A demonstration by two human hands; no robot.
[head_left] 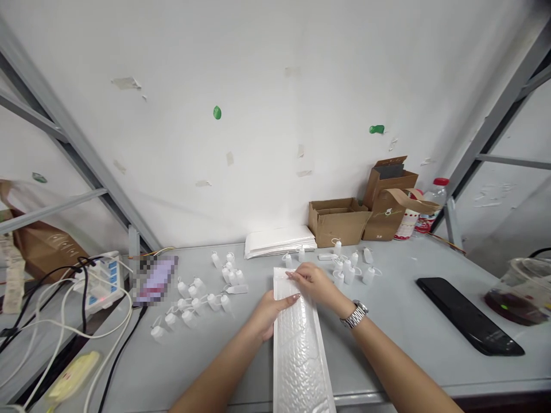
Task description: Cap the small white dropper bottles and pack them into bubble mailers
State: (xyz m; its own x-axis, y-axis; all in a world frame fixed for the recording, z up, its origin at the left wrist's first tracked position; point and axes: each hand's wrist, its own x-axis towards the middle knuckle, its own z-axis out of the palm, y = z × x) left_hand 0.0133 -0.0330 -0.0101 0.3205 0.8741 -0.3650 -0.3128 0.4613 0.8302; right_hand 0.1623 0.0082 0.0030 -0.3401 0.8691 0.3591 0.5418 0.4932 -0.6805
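Observation:
A long white bubble mailer [301, 350] lies upright in my view, its far end on the grey table and its near part reaching past the front edge. My left hand [271, 312] grips its left side, thumb on top and fingers beneath. Near the far end, the fingers of my right hand [310, 281] pinch the mailer's edge; a metal watch is on that wrist. Small white squeeze bottles with tethered caps [189, 304] stand in a loose group on the left. More small bottles [349, 269] stand to the right, beyond my right hand.
A stack of white mailers [279, 241] lies against the wall. Beside it are an open cardboard box [340, 221] and a brown paper bag [383, 215]. A black tray-like object [469, 315] and a cup of dark liquid [519, 295] are at right; a power strip with cables [103, 284] is at left.

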